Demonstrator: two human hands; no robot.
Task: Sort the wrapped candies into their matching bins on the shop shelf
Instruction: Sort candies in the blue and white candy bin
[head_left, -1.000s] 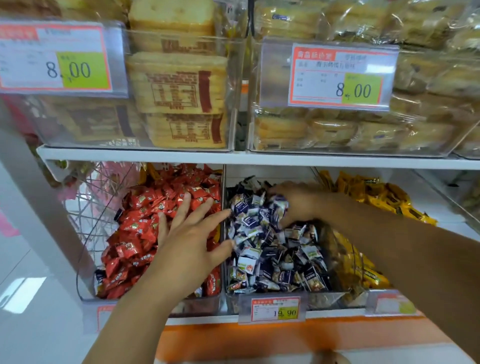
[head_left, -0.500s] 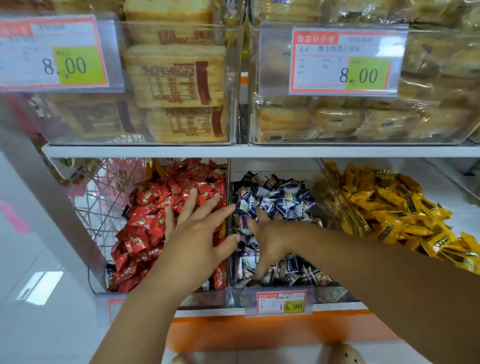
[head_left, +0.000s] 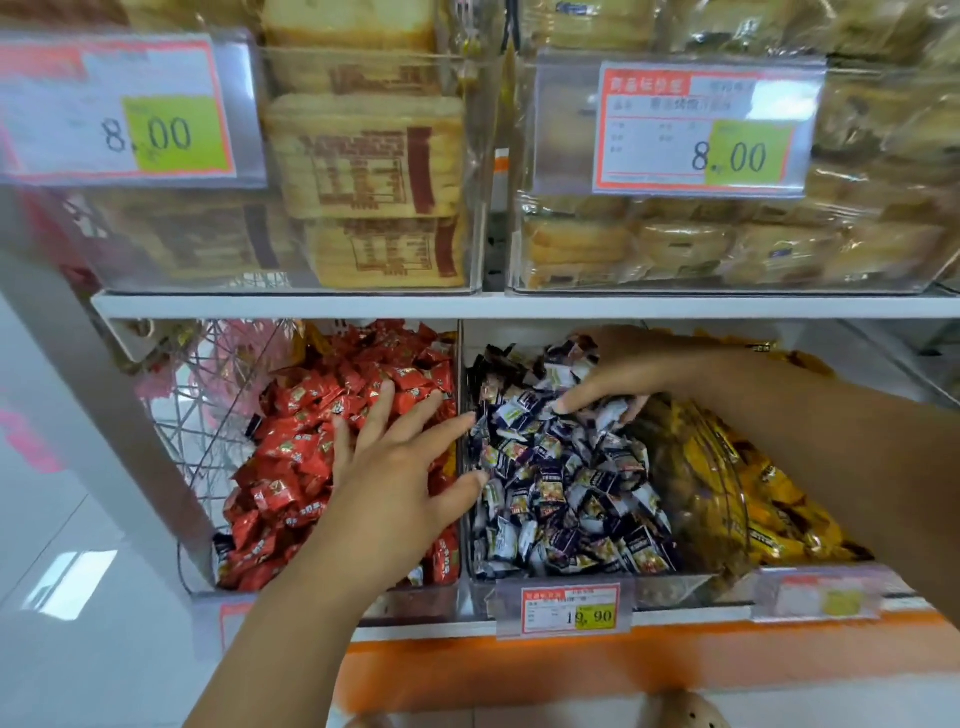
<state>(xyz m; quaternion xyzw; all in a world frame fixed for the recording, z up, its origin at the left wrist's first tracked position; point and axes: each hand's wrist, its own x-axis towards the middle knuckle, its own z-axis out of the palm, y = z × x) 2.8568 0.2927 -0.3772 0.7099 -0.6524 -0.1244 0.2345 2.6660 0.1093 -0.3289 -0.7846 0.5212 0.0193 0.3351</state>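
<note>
Two hands work a shop shelf (head_left: 311, 305) of three candy bins: the left hand (head_left: 395, 467) lies flat, fingers spread, on the red candies (head_left: 301, 452), while the right hand (head_left: 623, 371) curls round a clump of purple candies (head_left: 561, 499) at the back of the middle bin (head_left: 670, 590), beside the yellow candies (head_left: 769, 499). Strays such as the dark wrapper (head_left: 254, 423) among the reds are probably best pinched singly and lifted clear of the divider (head_left: 460, 358), so neighbours are not dragged across.
</note>
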